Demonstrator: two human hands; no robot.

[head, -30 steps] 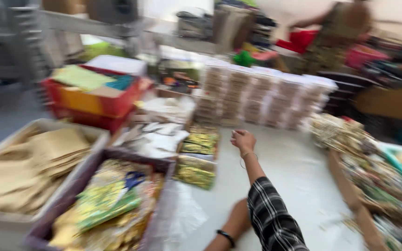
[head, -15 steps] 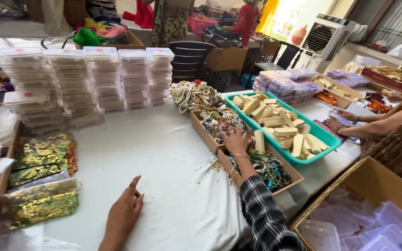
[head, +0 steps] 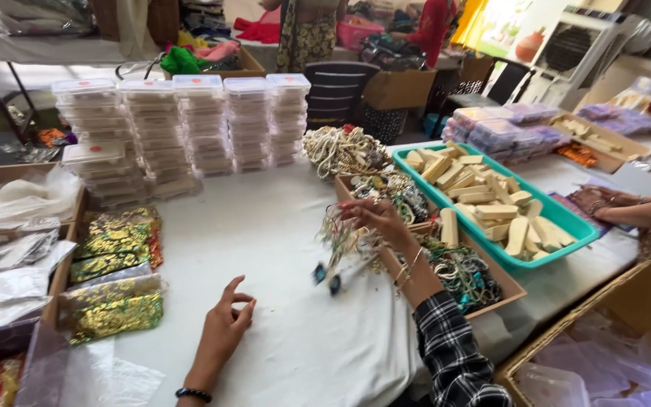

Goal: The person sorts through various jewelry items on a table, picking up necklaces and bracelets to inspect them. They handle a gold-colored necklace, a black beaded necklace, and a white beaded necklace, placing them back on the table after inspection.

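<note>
seen from the head view: right hand (head: pixel 374 218) closed around a bunch of tasselled threads (head: pixel 340 245), lifted clear of the cardboard tray (head: pixel 510 290) and hanging over the white worktop (head: pixel 265 226), dark ends dangling just above the cloth. half a second earlier, same hand down inside that tray among the beads and bangles (head: pixel 457 267); now raised with the bunch drawn out, so threads picked and out of the tray, not yet set down. left hand (head: pixel 224 328) holding nothing, fingers loosely spread, heel resting on the worktop, much as half a second ago. just left of it, gold and green foil packets (head: pixel 114 305) beside a box of clear plastic bags (head: pixel 9 256). behind, stacks of clear lidded boxes (head: pixel 182 124) in a row. beyond the tray, a heap of corded ornaments (head: pixel 340 149), then a teal tray (head: pixel 578 230) of pale wooden sticks (head: pixel 491 200). at the right edge, another person's hand (head: pixel 604 203) resting on the far side of the worktop. bottom right, an open carton (head: pixel 627 301) with clear wrappers inside.
</note>
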